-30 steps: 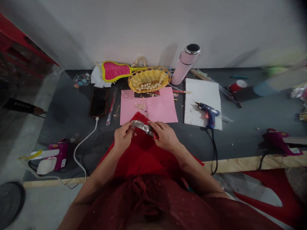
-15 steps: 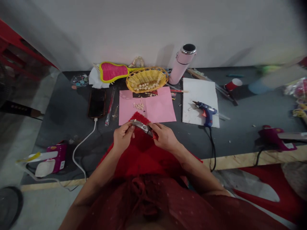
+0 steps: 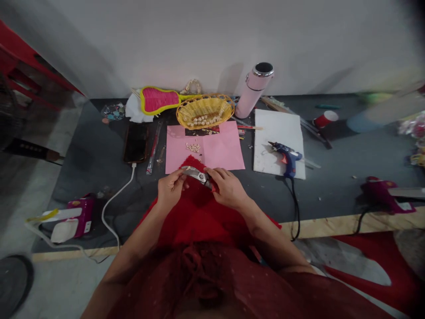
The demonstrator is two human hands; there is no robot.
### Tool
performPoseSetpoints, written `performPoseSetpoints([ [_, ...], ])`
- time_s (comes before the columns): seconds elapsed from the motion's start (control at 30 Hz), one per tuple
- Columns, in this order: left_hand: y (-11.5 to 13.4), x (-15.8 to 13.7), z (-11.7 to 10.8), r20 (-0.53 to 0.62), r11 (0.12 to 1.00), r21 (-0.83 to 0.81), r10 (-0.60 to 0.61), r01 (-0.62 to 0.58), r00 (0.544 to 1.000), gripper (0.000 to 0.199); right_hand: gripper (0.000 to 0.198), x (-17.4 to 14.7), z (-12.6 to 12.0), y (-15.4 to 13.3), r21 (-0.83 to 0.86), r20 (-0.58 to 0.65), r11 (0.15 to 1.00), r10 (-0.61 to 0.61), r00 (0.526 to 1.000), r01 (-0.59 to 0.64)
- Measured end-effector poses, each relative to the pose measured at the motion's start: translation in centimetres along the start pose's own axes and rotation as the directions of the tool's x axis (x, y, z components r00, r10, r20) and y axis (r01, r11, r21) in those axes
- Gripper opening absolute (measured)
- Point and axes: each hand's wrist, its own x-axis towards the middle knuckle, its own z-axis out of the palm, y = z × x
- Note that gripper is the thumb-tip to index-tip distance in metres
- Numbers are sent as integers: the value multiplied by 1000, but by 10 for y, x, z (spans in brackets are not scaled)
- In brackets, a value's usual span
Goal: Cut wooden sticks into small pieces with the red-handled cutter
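Observation:
Both my hands are close together over a red cloth (image 3: 199, 212) that runs from my lap onto the table edge. My right hand (image 3: 229, 186) is closed around the handle end of a silver metal hand tool with a round pivot (image 3: 195, 174). At the tool's left end, my left hand (image 3: 171, 188) is closed in a pinch. A tiny pale bit shows by its fingertips, but what they hold is too small to make out. Just beyond, small pale pieces (image 3: 193, 148) lie on a pink paper sheet (image 3: 222, 148).
A yellow basket (image 3: 206, 108) with pale pieces stands behind the paper, beside a pink flask (image 3: 254, 91). To the right, a blue glue gun (image 3: 287, 155) lies on a white board (image 3: 277, 124). A phone (image 3: 135, 144) with a white cable (image 3: 114, 195) is at left.
The view has shifted slightly. My hands and the metal tool stay almost in the same place, with only a slight shift of the fingers.

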Motion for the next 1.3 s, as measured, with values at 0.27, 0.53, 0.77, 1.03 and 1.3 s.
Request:
performPoseSetpoints([
  [0.27,2,-1,0,12,1000,21,-10,10,1000,25,53,-2,-4,-3,31,-4,999,12,1000,-12],
  [0.53,11,0,0,-21,998,64,1,1,1000,19,51,-2,-3,-9,55,20,997,61,998,-62],
  [0.77,-1,1,-2,16,997,73,28,-29,999,24,62,1,-1,-3,2,25,1000,9,1000,-10],
  [1.03,1,1,-1,39,999,53,9,-11,999,23,54,-2,-4,-3,33,26,999,14,1000,-14],
  [1.3,7,2,-1,29,997,79,3,-5,1000,22,45,-3,-4,-15,27,41,995,97,994,-99],
])
